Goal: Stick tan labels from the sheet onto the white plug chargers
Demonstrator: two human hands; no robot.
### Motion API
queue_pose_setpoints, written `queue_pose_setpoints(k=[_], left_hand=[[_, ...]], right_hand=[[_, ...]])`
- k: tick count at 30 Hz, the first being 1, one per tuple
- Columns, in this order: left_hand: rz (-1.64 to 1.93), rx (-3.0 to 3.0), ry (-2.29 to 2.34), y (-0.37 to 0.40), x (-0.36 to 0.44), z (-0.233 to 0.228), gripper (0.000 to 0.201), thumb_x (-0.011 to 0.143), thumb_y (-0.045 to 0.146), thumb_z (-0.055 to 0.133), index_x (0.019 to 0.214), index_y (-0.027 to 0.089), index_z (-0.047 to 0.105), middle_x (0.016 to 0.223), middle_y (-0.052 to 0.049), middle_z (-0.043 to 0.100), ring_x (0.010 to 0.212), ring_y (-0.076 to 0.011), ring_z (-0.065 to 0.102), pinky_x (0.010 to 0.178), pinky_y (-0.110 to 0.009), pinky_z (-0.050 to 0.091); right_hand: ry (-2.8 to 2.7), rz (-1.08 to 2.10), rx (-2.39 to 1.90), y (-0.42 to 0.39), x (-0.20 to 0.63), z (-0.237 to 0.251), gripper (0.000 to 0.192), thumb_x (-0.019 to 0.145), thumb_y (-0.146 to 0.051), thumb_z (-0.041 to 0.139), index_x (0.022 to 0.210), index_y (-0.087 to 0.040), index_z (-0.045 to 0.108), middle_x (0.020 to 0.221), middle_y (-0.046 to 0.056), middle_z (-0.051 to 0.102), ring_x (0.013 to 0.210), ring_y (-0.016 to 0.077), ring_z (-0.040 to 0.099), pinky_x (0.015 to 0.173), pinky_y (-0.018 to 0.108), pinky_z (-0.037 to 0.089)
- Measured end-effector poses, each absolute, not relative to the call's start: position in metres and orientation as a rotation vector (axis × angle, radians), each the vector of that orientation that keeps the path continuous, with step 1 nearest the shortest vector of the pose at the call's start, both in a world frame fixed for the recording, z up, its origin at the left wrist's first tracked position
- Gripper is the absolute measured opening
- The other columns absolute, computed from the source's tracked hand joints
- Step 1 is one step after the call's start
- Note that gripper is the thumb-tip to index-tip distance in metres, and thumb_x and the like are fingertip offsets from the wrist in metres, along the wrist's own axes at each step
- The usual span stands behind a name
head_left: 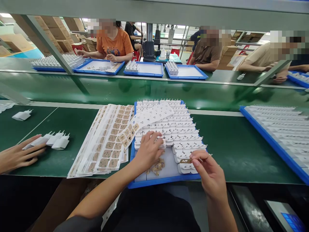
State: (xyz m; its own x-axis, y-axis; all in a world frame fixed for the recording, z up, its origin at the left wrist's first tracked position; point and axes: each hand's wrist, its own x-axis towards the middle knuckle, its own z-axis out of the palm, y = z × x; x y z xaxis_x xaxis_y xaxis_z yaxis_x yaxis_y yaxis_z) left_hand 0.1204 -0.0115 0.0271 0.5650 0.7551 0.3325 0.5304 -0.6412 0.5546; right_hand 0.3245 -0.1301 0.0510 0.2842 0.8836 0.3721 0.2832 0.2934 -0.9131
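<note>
Resting on the blue tray (132, 154) near the front edge of the green worktop (231, 145), the left hand (147, 151) is laid palm down over a few white chargers (178, 129), its fingers curled loosely around one of them at the near end of the rows. A small brown label (185, 160) is pinched between thumb and forefinger of the right hand (209, 172), just above the chargers at the tray's front right corner. The chargers are packed in rows that fill the tray from its far edge down to the hands, and a bare patch of tray is left at the front, where a little heap of peeled brown scraps (156, 166) is seen just beside the left wrist. A strip of labels (145, 121) is draped over the tray's left rim onto the chargers. Sheets of labels (106, 141) are fanned out on the worktop, touching the tray's left side. Toward the left edge of the worktop, another person's hand (18, 156) is laid beside a short row of loose chargers (56, 140). A second tray of chargers (282, 132) is set at the right edge.
</note>
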Motion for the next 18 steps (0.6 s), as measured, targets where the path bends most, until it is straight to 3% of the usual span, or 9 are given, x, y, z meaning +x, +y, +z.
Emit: queue_pose_setpoints(k=[5, 9, 14, 18], left_hand=[[0.941, 1.326, 0.823, -0.021, 0.096, 0.039, 0.041, 0.072, 0.042, 0.085, 0.094, 0.023, 0.057, 0.105, -0.005, 0.067, 0.090, -0.0206, 0.065, 0.080, -0.032, 0.053], [0.888, 0.736, 0.690, -0.040, 0.097, 0.025, 0.055, 0.063, 0.046, 0.090, 0.103, 0.026, 0.058, 0.086, 0.001, 0.064, 0.073, -0.0145, 0.063, 0.067, -0.025, 0.052], [0.852, 0.696, 0.586, -0.053, 0.097, 0.008, 0.064, 0.063, 0.040, 0.092, 0.119, 0.027, 0.065, 0.097, -0.003, 0.069, 0.085, -0.0178, 0.067, 0.074, -0.026, 0.054], [0.926, 0.999, 0.543, -0.052, 0.086, 0.001, 0.043, 0.076, 0.036, 0.084, 0.116, 0.025, 0.073, 0.106, -0.007, 0.072, 0.100, -0.0216, 0.067, 0.087, -0.029, 0.054]], right_hand=[[-1.286, 0.741, -1.154, -0.131, 0.303, 0.042, 0.005, 0.093, -0.026, 0.066, 0.090, -0.028, 0.069, 0.081, 0.004, 0.066, 0.077, 0.0213, 0.064, 0.068, 0.033, 0.056], [-1.327, 0.909, -1.059, -0.125, 0.278, 0.039, 0.005, 0.091, -0.023, 0.068, 0.091, -0.028, 0.069, 0.080, 0.002, 0.068, 0.075, 0.0187, 0.065, 0.069, 0.030, 0.055], [-1.240, 1.024, -0.991, -0.121, 0.262, 0.041, 0.004, 0.091, -0.023, 0.069, 0.089, -0.027, 0.069, 0.081, 0.001, 0.067, 0.075, 0.0165, 0.064, 0.069, 0.027, 0.054], [-1.154, 1.099, -1.001, -0.121, 0.261, 0.042, 0.003, 0.091, -0.024, 0.070, 0.088, -0.025, 0.069, 0.082, 0.001, 0.067, 0.075, 0.0148, 0.063, 0.068, 0.024, 0.052]])
